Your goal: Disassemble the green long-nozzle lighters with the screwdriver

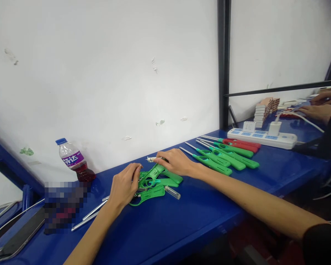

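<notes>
Green casing half (155, 172) tilted above loose green parts (151, 192) on blue counter (179, 221), between both hands. Right hand (175, 162) pinching small clear piece with metal tip (153, 159); left hand (124, 185) at casing's other side, fingers narrow, grip contents hidden, cannot tell. Clear cylinder (172, 192) lying beside parts; metal tubes (91, 213) near left wrist. Risks: clear piece slipping from fingertip-only pinch; tilted casing spilling any unfastened innards; wrist brush rolling tubes; nudged cylinder rolling away.
</notes>
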A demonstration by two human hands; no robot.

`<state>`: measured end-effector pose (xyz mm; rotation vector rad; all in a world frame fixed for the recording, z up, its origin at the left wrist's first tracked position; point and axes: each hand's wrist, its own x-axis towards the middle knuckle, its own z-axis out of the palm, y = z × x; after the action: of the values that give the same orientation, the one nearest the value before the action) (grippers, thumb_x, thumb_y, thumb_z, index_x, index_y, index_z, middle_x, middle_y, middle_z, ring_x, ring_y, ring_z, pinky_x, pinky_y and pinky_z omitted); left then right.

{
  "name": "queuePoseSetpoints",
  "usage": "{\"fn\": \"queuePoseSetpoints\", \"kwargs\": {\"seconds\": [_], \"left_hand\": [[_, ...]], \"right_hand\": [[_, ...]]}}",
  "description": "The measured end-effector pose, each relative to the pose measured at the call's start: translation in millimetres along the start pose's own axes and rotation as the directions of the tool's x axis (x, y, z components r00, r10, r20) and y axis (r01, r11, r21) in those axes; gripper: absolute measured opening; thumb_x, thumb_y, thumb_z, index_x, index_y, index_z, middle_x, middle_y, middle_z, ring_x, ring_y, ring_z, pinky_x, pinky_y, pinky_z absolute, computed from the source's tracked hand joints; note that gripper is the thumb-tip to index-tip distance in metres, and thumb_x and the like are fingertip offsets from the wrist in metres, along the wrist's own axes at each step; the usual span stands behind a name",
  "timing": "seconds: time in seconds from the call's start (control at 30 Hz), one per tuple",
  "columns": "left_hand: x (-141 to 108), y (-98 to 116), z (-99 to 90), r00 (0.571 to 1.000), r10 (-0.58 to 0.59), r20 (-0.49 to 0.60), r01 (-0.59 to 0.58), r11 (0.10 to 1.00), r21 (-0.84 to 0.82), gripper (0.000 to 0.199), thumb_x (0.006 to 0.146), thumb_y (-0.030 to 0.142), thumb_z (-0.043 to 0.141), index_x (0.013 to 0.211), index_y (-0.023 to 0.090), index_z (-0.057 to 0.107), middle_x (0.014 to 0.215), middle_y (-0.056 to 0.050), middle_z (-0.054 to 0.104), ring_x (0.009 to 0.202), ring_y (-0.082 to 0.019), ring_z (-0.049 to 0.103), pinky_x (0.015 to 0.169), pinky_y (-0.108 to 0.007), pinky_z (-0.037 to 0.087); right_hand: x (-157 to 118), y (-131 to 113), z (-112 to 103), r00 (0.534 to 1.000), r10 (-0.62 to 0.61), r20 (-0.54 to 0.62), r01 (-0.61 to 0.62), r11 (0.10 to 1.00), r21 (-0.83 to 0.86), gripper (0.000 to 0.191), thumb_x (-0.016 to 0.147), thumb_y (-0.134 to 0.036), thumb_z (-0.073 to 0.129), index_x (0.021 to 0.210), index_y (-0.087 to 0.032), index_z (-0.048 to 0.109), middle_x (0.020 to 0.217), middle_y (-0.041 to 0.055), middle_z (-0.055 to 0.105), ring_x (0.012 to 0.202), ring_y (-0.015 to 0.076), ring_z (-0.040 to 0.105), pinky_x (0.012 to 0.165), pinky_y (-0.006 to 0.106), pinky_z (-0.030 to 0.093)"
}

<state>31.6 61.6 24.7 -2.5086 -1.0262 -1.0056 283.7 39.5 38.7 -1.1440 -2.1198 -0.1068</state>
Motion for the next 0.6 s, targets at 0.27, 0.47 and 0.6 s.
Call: {"fn": "queuePoseSetpoints", "kwargs": {"seconds": [0.27,0.47,0.6], "left_hand": [[0.1,-1.8,1.9,0.991,0.006,0.136,-0.004,1.0,-0.011,0.029,0.107,0.037,0.037,0.106,0.024,0.063,0.098,0.0,0.075,0.085,-0.018,0.071,0.073,-0.028,0.046],[0.2,-5.3,6.5,0.967,0.027,0.254,-0.028,1.0,0.0,0.031,0.106,0.036,0.039,0.105,0.025,0.069,0.092,-0.001,0.074,0.082,-0.018,0.069,0.07,-0.028,0.045],[1.4,-5.1,5.8,0.95,0.036,0.309,-0.04,0.999,0.005,0.034,0.105,0.035,0.04,0.107,0.026,0.073,0.083,-0.001,0.07,0.075,-0.017,0.066,0.066,-0.027,0.043]], "right_hand": [[-1.9,-5.3,3.1,0.999,0.027,0.037,-0.03,0.995,0.096,0.062,0.107,-0.06,0.029,0.08,-0.018,0.065,0.062,-0.0024,0.059,0.054,0.0096,0.044,0.058,0.026,0.025],[-2.8,-3.3,8.9,0.991,-0.025,0.128,0.017,0.998,0.062,0.058,0.107,-0.059,0.034,0.076,-0.018,0.063,0.059,-0.0027,0.055,0.053,0.0099,0.04,0.06,0.027,0.022],[-5.3,-4.6,10.7,0.967,-0.116,0.225,0.111,0.993,0.035,0.052,0.105,-0.055,0.041,0.079,-0.019,0.066,0.057,-0.0024,0.057,0.052,0.011,0.04,0.06,0.027,0.021]]}}
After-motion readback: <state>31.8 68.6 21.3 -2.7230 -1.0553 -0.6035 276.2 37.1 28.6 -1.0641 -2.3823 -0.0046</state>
